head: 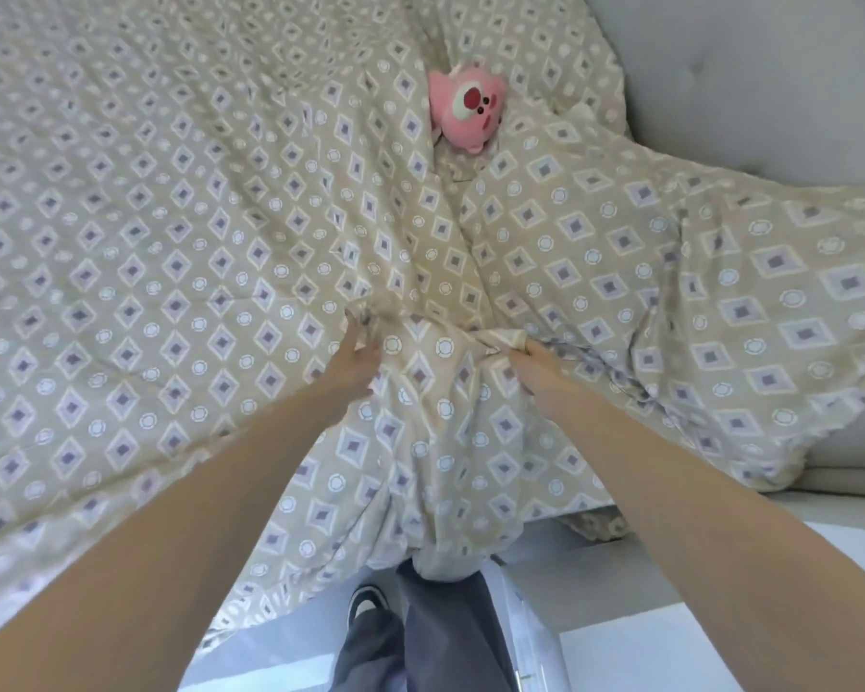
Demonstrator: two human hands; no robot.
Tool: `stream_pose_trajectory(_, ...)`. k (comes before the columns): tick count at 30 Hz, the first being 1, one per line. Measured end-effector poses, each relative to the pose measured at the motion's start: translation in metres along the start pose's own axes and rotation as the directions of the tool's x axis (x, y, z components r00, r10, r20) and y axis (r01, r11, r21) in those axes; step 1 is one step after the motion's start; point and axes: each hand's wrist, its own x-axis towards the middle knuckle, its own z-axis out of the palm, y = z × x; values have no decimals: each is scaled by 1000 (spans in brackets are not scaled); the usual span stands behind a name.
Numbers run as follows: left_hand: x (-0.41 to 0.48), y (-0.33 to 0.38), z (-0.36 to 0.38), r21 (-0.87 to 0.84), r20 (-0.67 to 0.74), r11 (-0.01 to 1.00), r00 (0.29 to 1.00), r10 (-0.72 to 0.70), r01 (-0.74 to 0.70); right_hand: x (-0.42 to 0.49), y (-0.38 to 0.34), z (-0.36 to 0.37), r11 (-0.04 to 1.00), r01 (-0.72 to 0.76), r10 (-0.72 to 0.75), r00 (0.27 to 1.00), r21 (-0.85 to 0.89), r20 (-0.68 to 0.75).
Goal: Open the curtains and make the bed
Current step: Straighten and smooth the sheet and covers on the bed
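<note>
As hands (355, 357) pinch, duvet (171, 232) ahead.

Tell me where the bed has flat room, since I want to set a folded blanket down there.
The widest smooth patch of the duvet is left of the pink plush toy and beyond the left hand. It is crowded in the middle: both hands bunch the cloth, the right hand too, with deep folds up to the toy.

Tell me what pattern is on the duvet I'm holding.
Beige duvet with purple-centred white diamonds and small white circles, seen in the head view.
</note>
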Motion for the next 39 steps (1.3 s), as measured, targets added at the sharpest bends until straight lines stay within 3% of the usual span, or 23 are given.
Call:
stream_pose_trajectory(4, 20, -35, 7, 127, 75, 992, 997, -6, -4, 29, 9, 14, 997, -44, 37, 994, 68, 101)
stream_pose_trajectory(7, 23, -63, 16, 453, -30, 891, 998, 46, -28, 29, 27, 14, 991, -117, 126, 982, -70, 141)
stream_pose_trajectory(9, 21, -83, 19, 567, -91, 823, 993, 81, -15, 29, 50, 11, 961, -189, 218, 968, -204, 127)
stream_pose_trajectory(13, 27, -117, 14, 607, -157, 793, 987, 43, 62, 45, 102, 19, 877, -275, 367, 913, -393, 180)
stream_pose_trajectory(18, 41, -147, 2, 649, -264, 758, 954, 139, 69, 63, 139, 39, 873, -220, 297, 948, -435, 115)
stream_pose_trajectory(20, 48, -153, -3, 680, -283, 731, 941, 185, 61, 72, 150, 46, 815, -190, 259, 965, -547, 50)
stream_pose_trajectory(22, 57, -154, -6, 650, -283, 755, 950, 133, 88, 76, 153, 51, 772, -169, 228, 974, -613, 19)
stream_pose_trajectory(24, 65, -154, -6, 601, -312, 786, 948, 64, 145, 73, 153, 54, 818, -170, 216, 976, -549, 19)
stream_pose_trajectory(28, 71, -156, -9, 669, -352, 729, 925, 141, 143, 60, 155, 50, 899, -171, 184, 983, -404, -6)
stream_pose_trajectory(35, 82, -114, -26, 721, -436, 685, 839, 326, 108, 20, 169, 19, 863, -308, 226, 945, -401, -238)
stream_pose_trajectory(39, 92, -95, -28, 746, -415, 665, 797, 439, 22, 31, 164, 13, 850, -282, 212, 957, -445, -200)
